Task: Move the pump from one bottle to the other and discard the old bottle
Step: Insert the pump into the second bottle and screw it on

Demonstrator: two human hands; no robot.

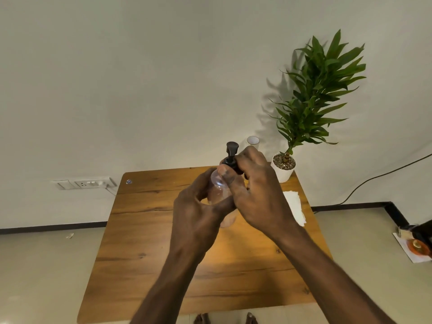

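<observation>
A clear plastic bottle (218,188) with pinkish liquid low inside is held above the middle of the wooden table (145,230). My left hand (198,206) wraps around its body from the left. A black pump (231,153) sits at the bottle's neck, its head pointing up. My right hand (254,183) grips the pump's collar from the right with fingers and thumb. Behind my right hand, only the top of a second, whitish bottle (253,141) shows; the rest is hidden.
A potted green plant (284,166) in a white pot stands at the table's far right corner. White paper (295,206) lies on the right edge. A wall socket (86,182) is at left, a black cable (374,178) at right, small items (416,244) on the floor.
</observation>
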